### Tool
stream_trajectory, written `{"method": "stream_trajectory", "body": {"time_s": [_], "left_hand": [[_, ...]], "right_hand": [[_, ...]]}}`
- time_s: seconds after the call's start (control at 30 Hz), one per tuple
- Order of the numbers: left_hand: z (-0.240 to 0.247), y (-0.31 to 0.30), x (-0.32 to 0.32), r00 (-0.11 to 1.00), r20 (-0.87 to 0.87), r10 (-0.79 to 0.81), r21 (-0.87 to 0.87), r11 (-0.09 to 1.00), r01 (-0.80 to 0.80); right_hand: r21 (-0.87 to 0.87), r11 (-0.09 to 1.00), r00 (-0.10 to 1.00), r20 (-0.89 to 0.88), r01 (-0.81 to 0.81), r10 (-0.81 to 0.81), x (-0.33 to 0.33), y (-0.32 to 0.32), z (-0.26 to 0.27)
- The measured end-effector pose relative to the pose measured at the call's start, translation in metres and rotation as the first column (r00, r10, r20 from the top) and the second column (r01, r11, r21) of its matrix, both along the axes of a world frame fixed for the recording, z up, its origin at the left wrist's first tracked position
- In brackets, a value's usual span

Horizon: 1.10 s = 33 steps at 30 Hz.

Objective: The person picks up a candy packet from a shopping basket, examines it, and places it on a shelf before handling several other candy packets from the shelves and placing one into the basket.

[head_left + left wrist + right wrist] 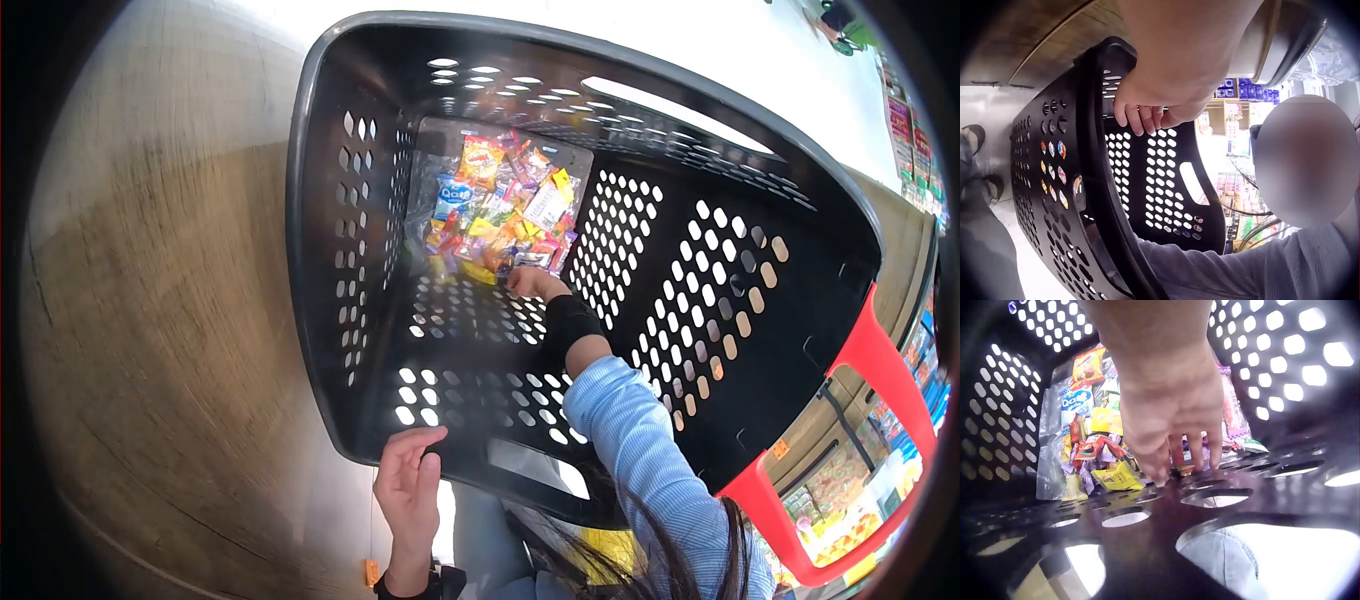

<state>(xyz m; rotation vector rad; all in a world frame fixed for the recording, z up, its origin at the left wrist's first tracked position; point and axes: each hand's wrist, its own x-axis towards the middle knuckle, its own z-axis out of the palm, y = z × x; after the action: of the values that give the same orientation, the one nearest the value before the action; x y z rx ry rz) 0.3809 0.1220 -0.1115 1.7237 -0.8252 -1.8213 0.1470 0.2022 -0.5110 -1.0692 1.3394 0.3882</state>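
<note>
A black basket holds a clear bag of colourful wrapped sweets at its far end. My right hand is inside it at the lower edge of the sweets. In the right wrist view, the fingers of that hand point down with thumb apart, around a small wrapper; whether they touch it is unclear. A yellow packet lies left of the thumb. My left hand is by the basket's near rim, its fingers loosely bent and holding nothing; the left wrist view shows this hand above the rim.
A red handle is attached at the basket's right. Brown wood-look surface lies to the left. Shelves of packaged goods stand at the far right, and more shelves show in the left wrist view.
</note>
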Motion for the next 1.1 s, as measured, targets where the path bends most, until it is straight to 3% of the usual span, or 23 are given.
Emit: {"method": "stream_trajectory", "body": {"time_s": [0.1,0.3,0.4,0.53,0.6,0.8,0.87,0.97,1.07,1.1], "left_hand": [[0.001,-0.001,-0.001,1.000,-0.003,-0.008,-0.011,1.000,0.008],[0.022,-0.005,-0.005,0.999,0.000,-0.032,-0.026,0.999,0.032],[0.041,-0.007,-0.008,0.999,0.001,-0.051,-0.042,0.998,0.051],[0.081,-0.017,-0.018,0.997,0.021,-0.077,-0.053,0.996,0.078],[0.099,-0.017,-0.020,0.997,-0.004,-0.071,-0.080,0.994,0.070],[0.154,-0.011,-0.026,0.994,-0.064,-0.086,-0.155,0.985,0.075],[0.171,-0.008,-0.026,0.991,-0.079,-0.106,-0.155,0.984,0.093],[0.192,-0.001,-0.024,0.985,-0.062,-0.164,-0.204,0.968,0.148],[0.218,0.003,-0.020,0.972,0.004,-0.235,-0.254,0.940,0.228],[0.228,0.005,-0.018,0.966,0.022,-0.258,-0.271,0.928,0.254]], "right_hand": [[-0.042,0.998,0.997,0.064,0.056,-0.053,-0.003,0.001,-0.001],[-0.151,0.986,0.994,-0.071,0.072,-0.084,-0.004,-0.009,0.026],[-0.313,0.929,0.942,-0.199,0.199,-0.269,-0.002,-0.014,0.053],[-0.248,0.945,0.940,-0.213,0.213,-0.267,-0.007,-0.024,0.096],[-0.316,0.915,0.934,-0.168,0.252,-0.316,-0.009,-0.022,0.116],[-0.282,0.873,0.885,-0.131,0.399,-0.447,-0.001,-0.036,0.212],[-0.268,0.825,0.850,-0.037,0.497,-0.525,0.008,-0.033,0.232],[-0.224,0.744,0.775,0.114,0.629,-0.621,0.022,-0.030,0.276],[-0.090,0.566,0.569,0.251,0.819,-0.783,0.036,-0.027,0.326],[-0.154,0.589,0.609,0.225,0.793,-0.761,0.040,-0.031,0.359]]}}
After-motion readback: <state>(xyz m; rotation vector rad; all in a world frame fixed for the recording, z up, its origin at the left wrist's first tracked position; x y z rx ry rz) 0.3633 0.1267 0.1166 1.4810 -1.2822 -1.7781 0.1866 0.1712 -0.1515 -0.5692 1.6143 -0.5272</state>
